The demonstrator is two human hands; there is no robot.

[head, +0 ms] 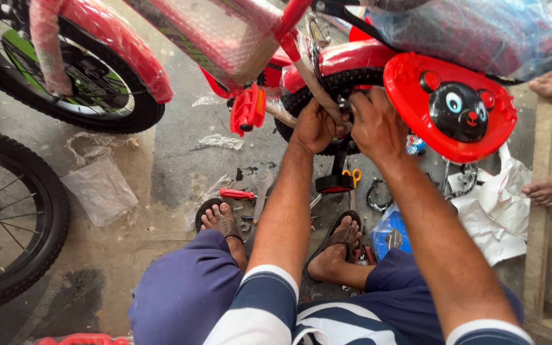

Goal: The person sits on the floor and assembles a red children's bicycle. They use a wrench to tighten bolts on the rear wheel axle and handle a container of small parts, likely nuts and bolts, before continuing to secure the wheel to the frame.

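Far left of the hands: two black wheels, one loose (7, 217), one on the bike (65, 64). Left hand (314, 128) closed around the wrapped frame tube (317, 86); right hand (378, 124) curled, pinching something hidden at the rear wheel (337, 83). Best to brace the tube firmly while tightening. Right: one red chain cover (448, 105).

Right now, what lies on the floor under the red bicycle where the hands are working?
Between the sandalled feet lie a red-handled screwdriver, a wrench and orange-handled scissors. Both forearms cover more of the floor, so anything beneath them is hidden.
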